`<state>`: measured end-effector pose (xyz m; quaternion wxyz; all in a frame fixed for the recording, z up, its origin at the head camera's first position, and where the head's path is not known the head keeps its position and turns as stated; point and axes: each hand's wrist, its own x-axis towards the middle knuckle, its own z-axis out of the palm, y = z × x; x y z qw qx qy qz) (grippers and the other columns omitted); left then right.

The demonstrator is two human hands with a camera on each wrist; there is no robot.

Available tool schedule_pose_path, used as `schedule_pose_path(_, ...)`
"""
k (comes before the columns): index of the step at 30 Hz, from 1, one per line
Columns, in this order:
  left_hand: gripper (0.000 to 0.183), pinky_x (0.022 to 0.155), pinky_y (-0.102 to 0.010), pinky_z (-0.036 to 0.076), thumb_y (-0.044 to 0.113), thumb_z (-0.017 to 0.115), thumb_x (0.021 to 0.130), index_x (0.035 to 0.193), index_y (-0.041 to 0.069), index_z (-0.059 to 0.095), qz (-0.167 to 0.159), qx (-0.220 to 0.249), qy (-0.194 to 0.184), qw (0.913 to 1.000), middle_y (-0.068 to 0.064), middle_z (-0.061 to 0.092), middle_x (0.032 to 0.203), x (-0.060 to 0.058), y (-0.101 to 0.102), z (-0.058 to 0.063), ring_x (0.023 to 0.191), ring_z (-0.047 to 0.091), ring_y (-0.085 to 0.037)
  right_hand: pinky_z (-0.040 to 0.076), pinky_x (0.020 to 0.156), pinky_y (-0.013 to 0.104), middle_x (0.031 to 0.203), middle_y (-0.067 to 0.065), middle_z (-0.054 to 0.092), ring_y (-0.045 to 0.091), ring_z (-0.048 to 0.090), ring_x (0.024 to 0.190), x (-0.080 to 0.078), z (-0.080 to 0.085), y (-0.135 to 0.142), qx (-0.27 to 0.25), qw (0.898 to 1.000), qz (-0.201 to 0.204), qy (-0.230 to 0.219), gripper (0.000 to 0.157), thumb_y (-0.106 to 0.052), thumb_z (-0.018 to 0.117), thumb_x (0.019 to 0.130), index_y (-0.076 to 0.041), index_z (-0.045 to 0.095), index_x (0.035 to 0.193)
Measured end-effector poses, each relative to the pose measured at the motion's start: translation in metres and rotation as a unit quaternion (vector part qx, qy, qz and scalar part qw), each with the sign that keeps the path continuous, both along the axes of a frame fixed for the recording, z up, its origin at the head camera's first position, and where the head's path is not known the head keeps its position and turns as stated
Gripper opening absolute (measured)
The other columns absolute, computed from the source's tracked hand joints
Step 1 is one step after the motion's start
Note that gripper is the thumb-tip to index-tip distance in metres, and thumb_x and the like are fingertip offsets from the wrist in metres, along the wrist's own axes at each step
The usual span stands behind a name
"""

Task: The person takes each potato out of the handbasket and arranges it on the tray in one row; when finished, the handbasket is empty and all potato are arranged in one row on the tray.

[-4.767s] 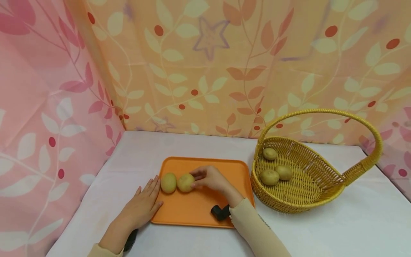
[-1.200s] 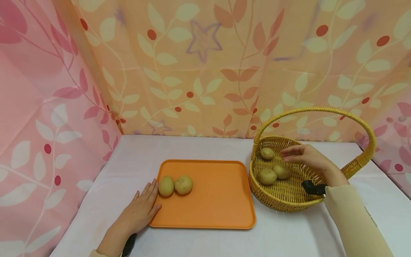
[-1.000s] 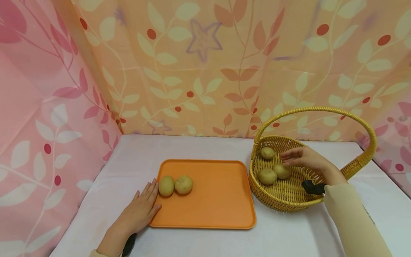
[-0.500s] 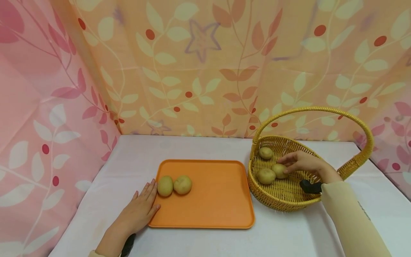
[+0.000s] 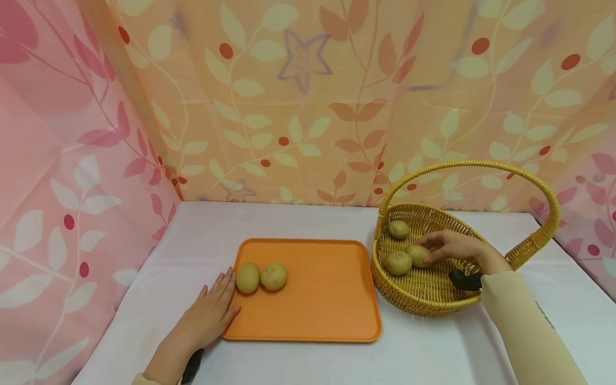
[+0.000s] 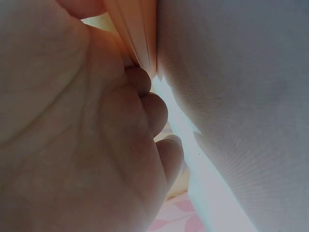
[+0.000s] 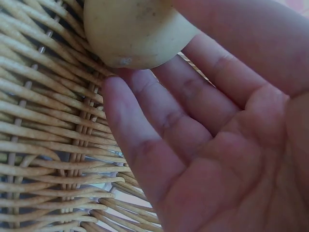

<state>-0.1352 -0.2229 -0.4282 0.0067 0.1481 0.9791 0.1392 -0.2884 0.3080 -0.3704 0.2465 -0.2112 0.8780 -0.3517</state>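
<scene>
Basket (image 5: 428,283) of yellow wicker, with a tall looped handle (image 5: 481,163), stands on a white table (image 5: 298,363) at the right of the head view. The right hand (image 5: 454,247) reaches in over the near right side. Its thumb and fingers pinch the middle potato (image 5: 417,255), which is inside the basket, low down by its floor. The right wrist view shows that potato close up: thumb at its upper right, other fingers curving round its far side and below. The front potato (image 5: 398,263) lies just to its left, seeming to touch it. The back potato (image 5: 398,229) lies farther off, beside the left wall.

Left of the basket, just beside it, lies an orange tray (image 5: 317,299). Near its left edge sit the outer potato (image 5: 247,278), close to the rim, and the inner potato (image 5: 274,276), to its right; whether the two touch I cannot tell. The left hand (image 5: 210,310) lies along that edge, back upward, four fingers straight and together, thumb spread apart at the rim. The left wrist view shows its palm dimly, fingertips beside the tray's edge.

A cream sleeve (image 5: 524,326) covers the right forearm. Behind the table is a cloth (image 5: 308,133) of yellow-orange with leaves, red dots and a purple star.
</scene>
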Motion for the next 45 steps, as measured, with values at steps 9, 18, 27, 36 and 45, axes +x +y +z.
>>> schedule_pose_path(9, 0.064, 0.104, -0.063, 0.021, 0.025, 0.054, 0.096, 0.143, -0.009, 0.028, -0.002, 0.001, 0.003, 1.0000, -0.022, 0.022, 0.152, 0.000, 0.000, 0.000, 0.138, 0.022, -0.040, 0.048, 0.084, 0.031, 0.114, 0.019, 0.063, 0.030, 0.059, 0.105, -0.001, -0.001, 0.001, 0.015, 1.000, -0.013, 0.021, 0.052, -0.018, 0.072, 0.083, 0.011, 0.055, 0.123)
schedule_pose_path(18, 0.065, 0.105, -0.063, 0.019, 0.026, 0.053, 0.096, 0.144, -0.008, 0.027, 0.003, 0.003, -0.008, 1.0000, -0.022, 0.021, 0.152, 0.000, 0.000, 0.000, 0.138, 0.021, -0.040, 0.049, 0.081, 0.029, 0.113, 0.021, 0.064, 0.028, 0.062, 0.099, 0.003, 0.002, 0.003, 0.015, 0.998, -0.004, 0.062, 0.049, -0.018, 0.073, 0.082, 0.011, 0.058, 0.119)
schedule_pose_path(27, 0.065, 0.106, -0.063, 0.018, 0.026, 0.053, 0.097, 0.145, -0.007, 0.025, 0.008, 0.005, -0.015, 0.9998, -0.020, 0.020, 0.153, -0.001, -0.001, -0.003, 0.139, 0.019, -0.039, 0.048, 0.078, 0.023, 0.109, 0.018, 0.066, 0.018, 0.061, 0.095, 0.015, 0.015, -0.003, -0.004, 0.993, -0.057, 0.106, 0.050, -0.018, 0.075, 0.081, 0.011, 0.059, 0.118)
schedule_pose_path(36, 0.065, 0.105, -0.063, 0.018, 0.025, 0.053, 0.096, 0.144, -0.008, 0.026, 0.005, 0.009, -0.008, 0.9999, -0.021, 0.021, 0.152, 0.000, -0.002, -0.003, 0.138, 0.020, -0.040, 0.046, 0.080, 0.021, 0.114, 0.013, 0.065, 0.009, 0.058, 0.100, 0.032, 0.039, -0.012, 0.009, 0.983, -0.079, 0.164, 0.048, -0.026, 0.074, 0.082, 0.001, 0.062, 0.120)
schedule_pose_path(45, 0.064, 0.105, -0.063, 0.019, 0.025, 0.053, 0.096, 0.144, -0.009, 0.027, 0.002, 0.009, -0.002, 1.0000, -0.022, 0.022, 0.152, -0.001, -0.001, -0.003, 0.138, 0.021, -0.040, 0.044, 0.081, 0.016, 0.110, 0.011, 0.066, 0.005, 0.059, 0.097, 0.055, 0.054, -0.032, -0.038, 0.981, -0.080, 0.171, 0.044, -0.022, 0.073, 0.083, 0.001, 0.062, 0.119)
